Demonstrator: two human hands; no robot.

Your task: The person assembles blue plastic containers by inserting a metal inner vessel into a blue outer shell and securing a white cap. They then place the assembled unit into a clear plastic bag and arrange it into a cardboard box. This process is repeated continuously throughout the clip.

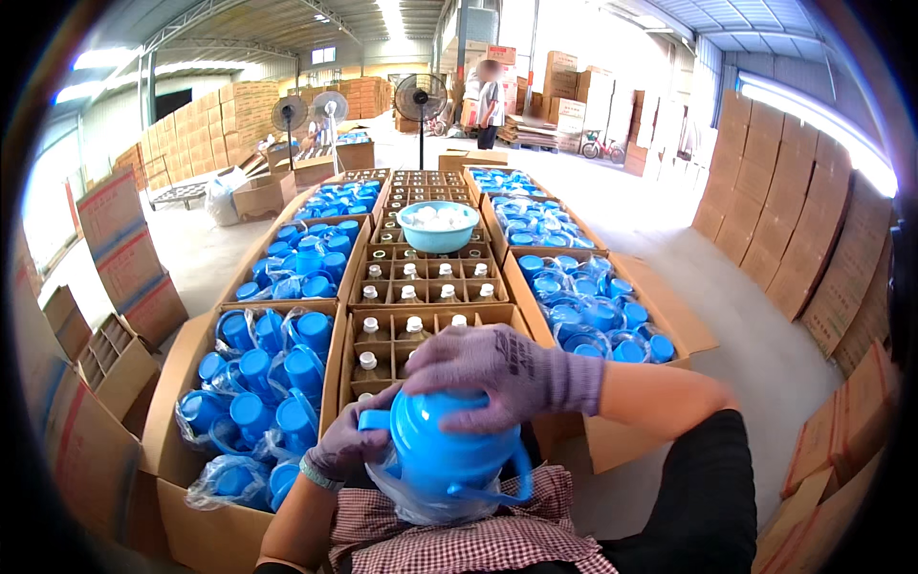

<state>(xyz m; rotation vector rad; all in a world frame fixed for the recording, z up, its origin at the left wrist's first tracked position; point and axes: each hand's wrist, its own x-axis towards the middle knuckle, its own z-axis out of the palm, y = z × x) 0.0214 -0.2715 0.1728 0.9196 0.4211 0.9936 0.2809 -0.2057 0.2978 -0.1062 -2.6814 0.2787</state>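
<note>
A large blue plastic jug [459, 452] with a handle, its lower part in a clear plastic bag [430, 506], stands tilted at my lap over a checked apron. My left hand [355, 438], in a purple-grey glove, holds the small grip on its upper left side. My right hand [477, 377], gloved alike, lies over its top with the fingers curved onto it. Just beyond, a divided carton [505, 316] holds bottles with white caps [414, 324]. What my palms touch underneath is hidden.
Cartons of bagged blue jugs [254, 366] line the left, others [588, 308] the right. A light-blue basin [438, 237] of white caps rests on the bottle cartons. Floor fans [421, 97] and a person [490, 104] are farther back; stacked cartons [796, 215] stand right.
</note>
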